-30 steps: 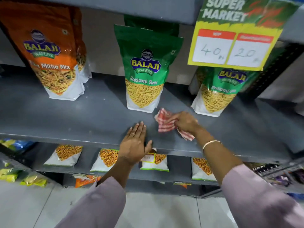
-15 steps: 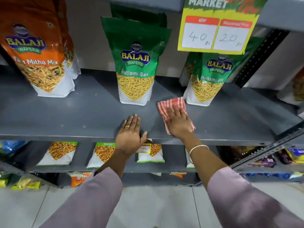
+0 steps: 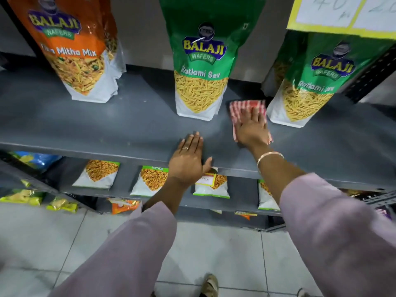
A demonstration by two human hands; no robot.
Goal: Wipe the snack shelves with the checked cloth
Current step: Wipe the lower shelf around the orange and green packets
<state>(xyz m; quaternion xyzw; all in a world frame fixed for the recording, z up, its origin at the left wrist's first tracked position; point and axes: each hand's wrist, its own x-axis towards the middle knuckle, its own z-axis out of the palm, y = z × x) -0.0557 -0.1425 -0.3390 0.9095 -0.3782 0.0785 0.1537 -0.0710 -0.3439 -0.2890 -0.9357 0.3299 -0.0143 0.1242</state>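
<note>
Right hand (image 3: 252, 129) lay flat, fingers spread, pressing the checked cloth (image 3: 240, 110) onto the grey shelf (image 3: 107, 125), between the two green Ratlami Sev bags (image 3: 201, 67), toward the shelf's back. Left hand (image 3: 188, 159) was flat, fingers together, palm down on the shelf's front edge, holding nothing.

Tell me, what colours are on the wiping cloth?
Red and white checks on the cloth, under the right hand; head view.

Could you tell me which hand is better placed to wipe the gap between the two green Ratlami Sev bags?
Right hand: it lies flat on the checked cloth in that gap. The left hand rests bare on the shelf edge.
</note>
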